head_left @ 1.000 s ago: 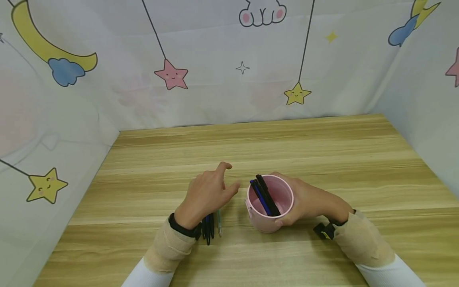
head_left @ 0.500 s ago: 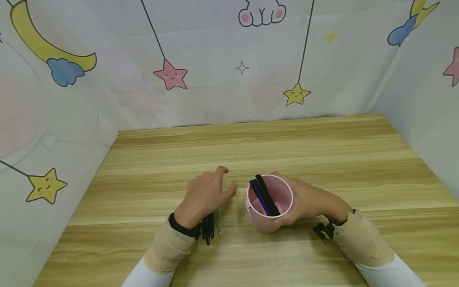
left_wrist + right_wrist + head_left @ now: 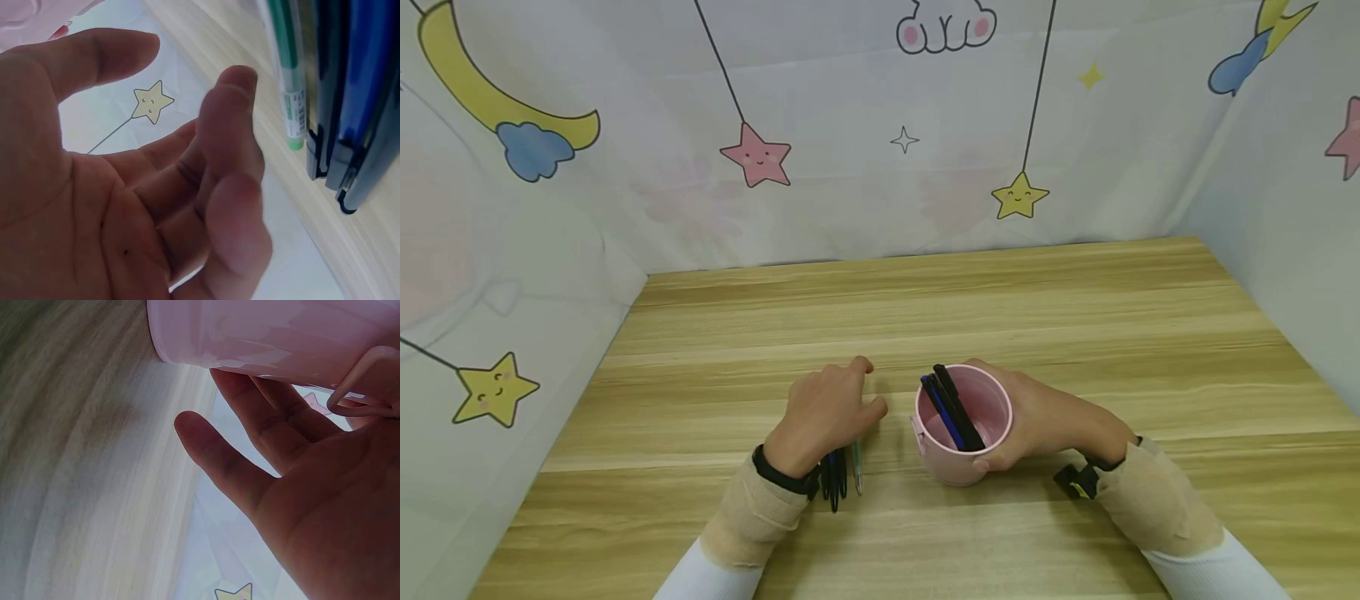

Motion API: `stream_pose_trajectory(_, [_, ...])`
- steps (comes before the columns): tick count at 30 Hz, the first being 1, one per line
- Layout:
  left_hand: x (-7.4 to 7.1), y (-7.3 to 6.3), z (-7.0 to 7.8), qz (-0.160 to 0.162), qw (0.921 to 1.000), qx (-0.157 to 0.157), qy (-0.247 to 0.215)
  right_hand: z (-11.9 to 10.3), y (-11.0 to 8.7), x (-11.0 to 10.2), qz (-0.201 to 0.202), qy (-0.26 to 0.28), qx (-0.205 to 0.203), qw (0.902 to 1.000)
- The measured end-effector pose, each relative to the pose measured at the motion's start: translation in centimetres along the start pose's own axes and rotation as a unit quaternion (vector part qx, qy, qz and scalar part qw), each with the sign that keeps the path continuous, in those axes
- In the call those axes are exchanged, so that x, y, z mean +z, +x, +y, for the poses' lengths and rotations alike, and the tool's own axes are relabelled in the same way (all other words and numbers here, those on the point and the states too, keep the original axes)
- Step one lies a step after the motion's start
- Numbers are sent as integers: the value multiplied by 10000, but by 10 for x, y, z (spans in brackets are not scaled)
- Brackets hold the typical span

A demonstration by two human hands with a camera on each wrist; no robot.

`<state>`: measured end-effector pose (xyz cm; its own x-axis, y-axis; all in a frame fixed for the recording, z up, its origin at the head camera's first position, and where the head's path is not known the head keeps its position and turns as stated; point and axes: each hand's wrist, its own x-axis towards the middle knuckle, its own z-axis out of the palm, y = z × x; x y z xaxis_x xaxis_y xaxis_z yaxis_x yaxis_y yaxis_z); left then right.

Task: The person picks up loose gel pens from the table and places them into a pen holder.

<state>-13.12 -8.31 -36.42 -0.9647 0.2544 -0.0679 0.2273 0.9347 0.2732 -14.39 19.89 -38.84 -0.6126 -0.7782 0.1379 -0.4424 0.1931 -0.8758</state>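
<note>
Near loose pens (image 3: 834,482) — right hand (image 3: 1033,415) grips cup (image 3: 951,470).

Wood-grain tabletop (image 3: 1090,333); white backdrop (image 3: 850,92), printed pink star (image 3: 758,158).

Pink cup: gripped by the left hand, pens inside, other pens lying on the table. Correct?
Wrong hand: the head view shows the right hand gripping the pink cup. The rest holds: pens inside, other pens lying on the table.
</note>
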Motion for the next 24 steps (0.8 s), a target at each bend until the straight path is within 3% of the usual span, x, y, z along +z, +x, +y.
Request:
stream_pose_trajectory(11, [3, 0, -3, -168, 9996, -69, 200, 1, 0, 0, 1, -30, -69, 10000])
stream_pose_trajectory(24, [4, 0, -5, -269, 9992, 60, 299, -1, 1, 1, -5, 111, 21, 9999])
